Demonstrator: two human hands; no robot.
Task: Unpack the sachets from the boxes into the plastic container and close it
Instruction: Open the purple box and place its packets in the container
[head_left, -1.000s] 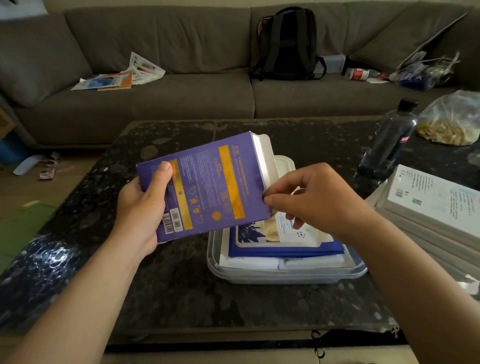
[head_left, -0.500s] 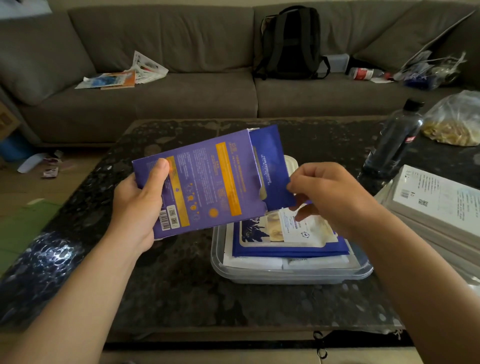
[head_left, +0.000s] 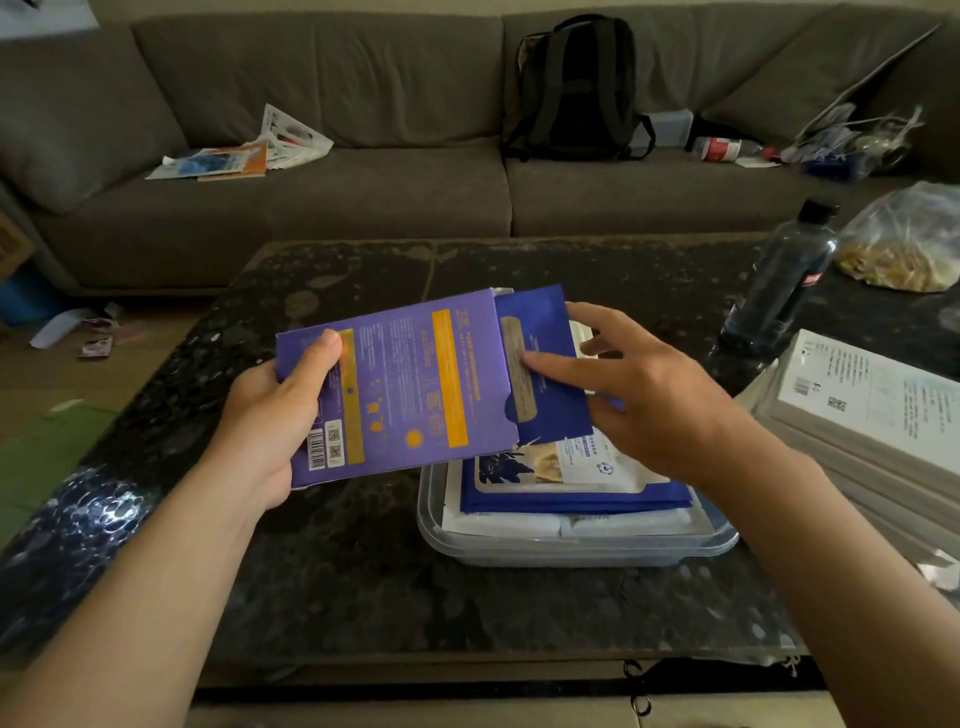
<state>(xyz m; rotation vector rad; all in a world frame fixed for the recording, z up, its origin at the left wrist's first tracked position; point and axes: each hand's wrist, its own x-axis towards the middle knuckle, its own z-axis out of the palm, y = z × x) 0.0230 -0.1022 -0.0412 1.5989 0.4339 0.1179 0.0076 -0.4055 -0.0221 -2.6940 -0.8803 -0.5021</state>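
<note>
My left hand (head_left: 270, 415) grips a flat purple box (head_left: 400, 389) with orange stripes, held over the dark table. Dark blue sachets (head_left: 545, 358) stick out of the box's open right end. My right hand (head_left: 639, 395) pinches those sachets, the thumb lying on their front face and the fingers spread behind. Below, a clear plastic container (head_left: 571, 551) holds a stack of blue and white sachets (head_left: 571, 478). A white lid-like piece (head_left: 582, 332) shows behind the right hand, mostly hidden.
A stack of white boxes (head_left: 862, 415) sits at the table's right edge. A dark bottle (head_left: 774, 280) and a plastic bag (head_left: 904, 244) stand at the far right. A sofa (head_left: 363, 197) behind carries papers and a black backpack (head_left: 576, 88).
The sachets have slid further out of the box's right end. My right hand shifted from pinching at the box's opening to holding the sachets with spread fingers.
</note>
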